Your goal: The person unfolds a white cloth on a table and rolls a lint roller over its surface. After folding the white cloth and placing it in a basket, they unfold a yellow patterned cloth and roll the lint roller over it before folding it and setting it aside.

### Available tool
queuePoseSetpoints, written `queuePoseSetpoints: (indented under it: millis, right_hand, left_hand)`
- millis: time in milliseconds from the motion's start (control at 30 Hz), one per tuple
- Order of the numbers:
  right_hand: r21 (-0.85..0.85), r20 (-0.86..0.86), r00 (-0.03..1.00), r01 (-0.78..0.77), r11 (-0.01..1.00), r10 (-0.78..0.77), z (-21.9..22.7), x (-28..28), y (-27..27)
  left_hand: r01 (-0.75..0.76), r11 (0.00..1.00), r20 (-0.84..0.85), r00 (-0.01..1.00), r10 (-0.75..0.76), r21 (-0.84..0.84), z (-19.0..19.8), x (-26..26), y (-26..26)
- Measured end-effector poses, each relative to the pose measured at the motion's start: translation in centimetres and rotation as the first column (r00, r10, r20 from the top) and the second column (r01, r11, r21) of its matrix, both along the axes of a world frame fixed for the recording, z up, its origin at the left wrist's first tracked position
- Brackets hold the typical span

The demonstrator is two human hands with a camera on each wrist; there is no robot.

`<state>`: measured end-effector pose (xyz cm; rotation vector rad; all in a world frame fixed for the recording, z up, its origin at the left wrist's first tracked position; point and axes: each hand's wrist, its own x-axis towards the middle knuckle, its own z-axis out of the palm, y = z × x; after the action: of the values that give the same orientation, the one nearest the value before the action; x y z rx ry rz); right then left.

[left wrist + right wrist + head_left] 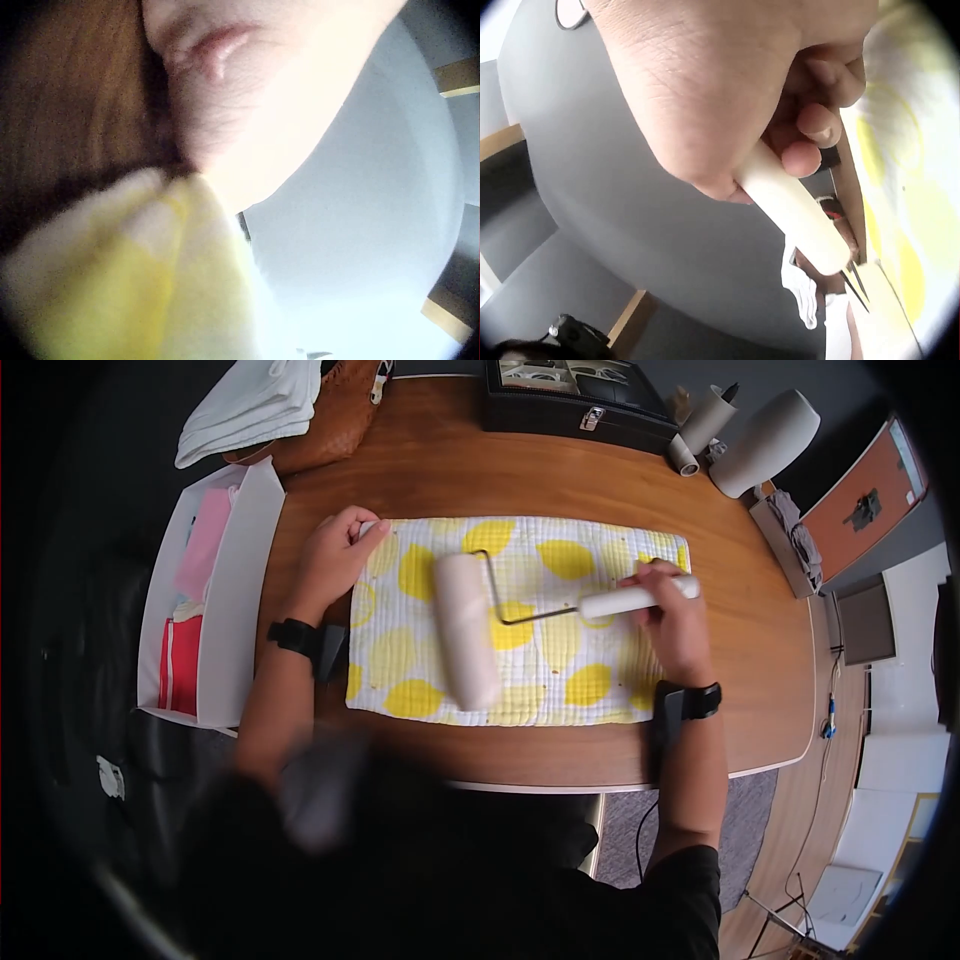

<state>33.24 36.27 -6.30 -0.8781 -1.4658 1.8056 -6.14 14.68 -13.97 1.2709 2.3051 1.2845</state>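
A white cloth [525,700] with yellow lemon prints lies spread flat on the wooden table. At its far left corner my left hand [332,565] pinches the edge; the left wrist view has the fabric [142,292] gathered into folds at the fingers. My right hand [682,630] grips the white handle [799,214] of a lint roller [466,635], fingers curled round it. The roller's pale cylinder overlaps the left half of the cloth and is slightly blurred. A thin bent dark rod [540,617] joins handle and cylinder. A few small dark specks dot the fabric.
On the left is a white box [255,530] with pink and red folded fabrics. Behind it, a folded white cloth [255,410] lies on a brown leather bag [335,430]. A black case [580,420], a grey vase [770,445] and a narrow box [785,545] line the back and right.
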Motion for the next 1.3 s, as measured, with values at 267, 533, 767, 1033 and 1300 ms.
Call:
queuePoseSetpoints:
  millis: [267,533,767,1033,1300]
  right_hand:
    - [-0.007,-0.337,0.878,0.358,0.934,-0.339,-0.6,7.0,9.3]
    - [0.091,0.052,0.998,-0.036,0.995,0.032,0.9,0.9,-0.8]
    - [0.131,0.035,0.984,-0.177,0.976,0.174,-1.2,2.8,1.8]
    - [0.062,-0.434,0.859,0.327,0.943,-0.270,-0.2,13.5,12.9]
    - [0.134,-0.205,0.959,0.225,0.965,-0.195,-0.8,6.1,6.6]
  left_hand:
    - [-0.025,0.999,-0.011,1.000,0.025,-0.038,1.4,0.9,-0.2]
    - [-0.013,1.000,-0.081,0.997,0.012,-0.018,0.6,0.3,-0.1]
    - [-0.015,1.000,-0.012,1.000,0.015,-0.014,0.7,0.6,0.0]
    - [-0.015,1.000,-0.094,0.995,0.015,0.001,1.5,1.1,-0.2]
    - [-0.008,1.000,-0.046,0.999,0.008,-0.003,1.5,1.0,-0.1]
